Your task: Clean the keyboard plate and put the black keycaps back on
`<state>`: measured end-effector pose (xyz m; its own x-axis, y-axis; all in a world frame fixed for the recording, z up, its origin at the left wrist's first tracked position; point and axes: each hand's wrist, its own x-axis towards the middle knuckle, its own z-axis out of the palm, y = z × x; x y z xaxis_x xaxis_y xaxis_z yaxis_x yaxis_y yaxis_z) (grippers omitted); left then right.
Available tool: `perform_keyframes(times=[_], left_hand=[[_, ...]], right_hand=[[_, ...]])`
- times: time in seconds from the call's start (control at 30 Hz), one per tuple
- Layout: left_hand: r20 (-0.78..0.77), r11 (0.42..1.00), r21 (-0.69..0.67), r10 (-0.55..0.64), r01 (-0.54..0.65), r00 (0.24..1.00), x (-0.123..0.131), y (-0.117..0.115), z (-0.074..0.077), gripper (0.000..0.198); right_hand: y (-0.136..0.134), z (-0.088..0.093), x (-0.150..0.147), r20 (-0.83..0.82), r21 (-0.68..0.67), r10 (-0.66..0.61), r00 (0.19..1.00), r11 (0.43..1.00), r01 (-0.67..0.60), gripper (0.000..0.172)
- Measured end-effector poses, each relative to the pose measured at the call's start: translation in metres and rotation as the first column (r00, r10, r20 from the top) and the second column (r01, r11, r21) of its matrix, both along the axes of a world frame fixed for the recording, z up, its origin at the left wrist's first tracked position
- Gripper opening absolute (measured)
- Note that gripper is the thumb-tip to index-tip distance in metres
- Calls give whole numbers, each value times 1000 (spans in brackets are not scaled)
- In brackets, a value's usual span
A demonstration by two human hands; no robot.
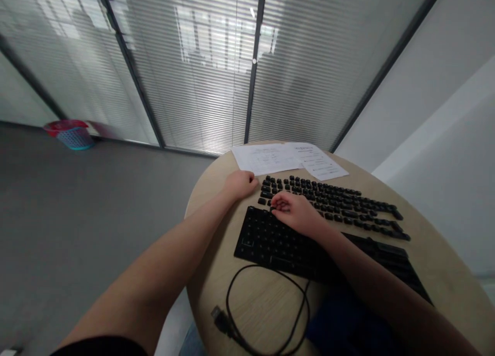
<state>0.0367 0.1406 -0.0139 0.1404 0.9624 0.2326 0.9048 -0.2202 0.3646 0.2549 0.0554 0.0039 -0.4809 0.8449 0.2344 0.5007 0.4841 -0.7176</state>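
Note:
A black keyboard base (pixel 270 242) with its keycaps removed lies on a round wooden table (pixel 433 273). Rows of loose black keycaps (pixel 340 201) are laid out on the table just beyond it. My right hand (pixel 296 212) hovers over the base's far left corner, fingers pinched on a small black keycap (pixel 273 208). My left hand (pixel 242 183) rests curled in a loose fist on the table, left of the keycap rows, and I cannot see anything in it.
Two printed paper sheets (pixel 270 157) lie at the table's far edge. The keyboard's black cable (pixel 266 315) loops near the front edge, ending in a USB plug (pixel 219 316). A bin with a red liner (pixel 71 133) stands on the grey floor by the glass wall.

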Motion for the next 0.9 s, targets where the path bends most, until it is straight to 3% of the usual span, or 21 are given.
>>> perform_keyframes(times=[0.2, 0.37, 0.9], left_hand=[[-37, 994, -74, 76, -78, 996, 11, 15, 7, 29], [19, 991, -41, 126, -125, 992, 9, 12, 7, 34], [199, 986, 142, 63, -93, 978, 4, 13, 17, 28]], right_hand=[[-4, -3, -3, 3, 9, 49, 999, 999, -49, 21], [-6, -5, -4, 50, 88, 68, 996, 993, -72, 34], [-10, -1, -3, 58, 142, 45, 997, 988, -53, 37]])
